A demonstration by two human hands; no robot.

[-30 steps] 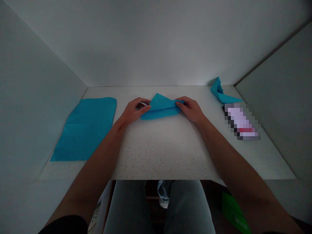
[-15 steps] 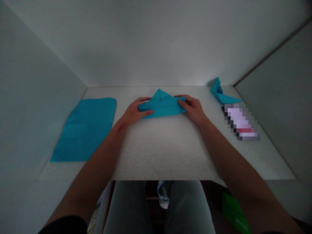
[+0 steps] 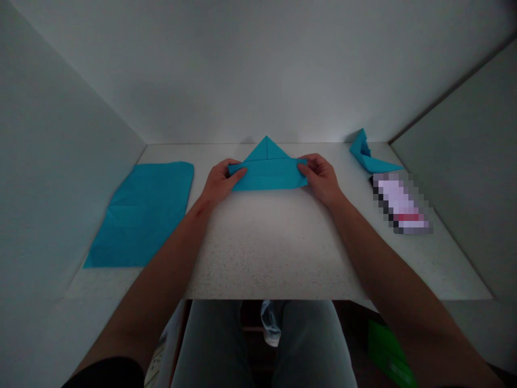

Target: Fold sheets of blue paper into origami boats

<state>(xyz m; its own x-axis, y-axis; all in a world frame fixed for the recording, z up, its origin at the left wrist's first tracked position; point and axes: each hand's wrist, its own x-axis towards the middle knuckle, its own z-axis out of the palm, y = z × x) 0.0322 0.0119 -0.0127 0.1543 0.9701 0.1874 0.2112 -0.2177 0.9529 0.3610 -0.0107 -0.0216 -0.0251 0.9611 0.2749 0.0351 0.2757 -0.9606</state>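
Observation:
A blue folded paper [image 3: 268,170], shaped like a hat with a pointed top and a flat band below, is held up near the middle of the white table [image 3: 266,242]. My left hand [image 3: 219,181] pinches its left corner, thumb in front. My right hand [image 3: 321,178] pinches its right corner the same way. The paper stands tilted towards me, its lower edge close to the table.
A flat blue paper sheet [image 3: 143,210] lies at the table's left. A small folded blue paper boat [image 3: 368,155] sits at the back right, with a blurred flat object [image 3: 402,203] just in front of it. Walls close in on three sides.
Both hands have lifted the folded paper from lying flat to standing tilted up, so its pointed top now shows higher. The grips shifted to its two corners.

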